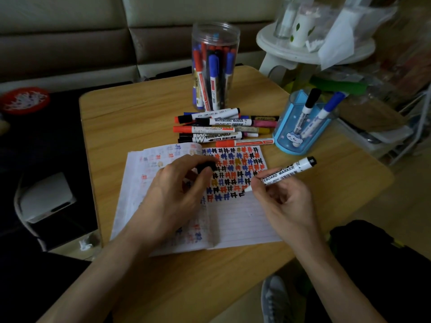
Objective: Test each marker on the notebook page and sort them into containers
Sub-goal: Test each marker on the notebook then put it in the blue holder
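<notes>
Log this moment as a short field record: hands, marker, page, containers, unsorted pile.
right hand: grips white whiteboard marker, tip on page
left hand: rests on notebook, pinching black cap
open lined notebook: rows of red, blue, black test marks
clear plastic jar: many markers, upright
blue pen holder: two markers
loose marker pile: on wooden table behind notebook

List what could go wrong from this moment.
The right hand holds the uncapped marker with its tip at the notebook page's last mark; a slip could smear it. The cap in the left hand could drop among the loose markers. The blue cup sits near the table edge and may get knocked.
</notes>
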Demonstrator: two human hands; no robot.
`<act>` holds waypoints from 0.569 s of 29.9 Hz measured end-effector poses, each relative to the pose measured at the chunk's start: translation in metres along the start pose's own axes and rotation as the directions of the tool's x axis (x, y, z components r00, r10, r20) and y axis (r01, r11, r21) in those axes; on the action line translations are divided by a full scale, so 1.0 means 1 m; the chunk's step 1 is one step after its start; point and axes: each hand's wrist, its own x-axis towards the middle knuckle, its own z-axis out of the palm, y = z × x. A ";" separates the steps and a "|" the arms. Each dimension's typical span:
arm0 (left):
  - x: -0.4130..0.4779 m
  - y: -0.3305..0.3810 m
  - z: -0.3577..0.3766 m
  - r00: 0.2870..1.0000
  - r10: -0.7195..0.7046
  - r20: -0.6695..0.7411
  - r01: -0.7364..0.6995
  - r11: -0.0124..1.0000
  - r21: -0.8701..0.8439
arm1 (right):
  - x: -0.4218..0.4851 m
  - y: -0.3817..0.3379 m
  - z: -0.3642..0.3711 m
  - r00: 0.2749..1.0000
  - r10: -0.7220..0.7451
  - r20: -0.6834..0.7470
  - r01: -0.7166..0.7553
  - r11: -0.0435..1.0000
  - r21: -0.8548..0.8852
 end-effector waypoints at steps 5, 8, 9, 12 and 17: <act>0.002 0.002 -0.001 1.000 0.013 0.000 -0.013 1.000 0.009 | -0.001 -0.008 -0.003 0.996 0.090 0.014 -0.091 0.993 0.078; 0.002 0.002 -0.002 1.000 -0.002 -0.002 0.002 1.000 -0.022 | 0.003 -0.014 -0.011 0.976 0.212 -0.050 -0.195 0.952 0.235; 0.002 0.002 -0.002 1.000 -0.003 -0.007 0.003 0.999 -0.037 | 0.004 -0.016 -0.014 0.973 0.226 -0.051 -0.205 0.941 0.270; 0.002 0.005 -0.001 1.000 0.010 0.005 -0.010 0.998 -0.067 | 0.003 -0.026 -0.016 0.977 0.211 -0.002 -0.196 0.910 0.365; 0.003 0.009 -0.002 0.999 0.032 0.032 -0.030 0.998 -0.060 | 0.000 -0.040 -0.013 0.982 0.149 0.112 -0.184 0.875 0.448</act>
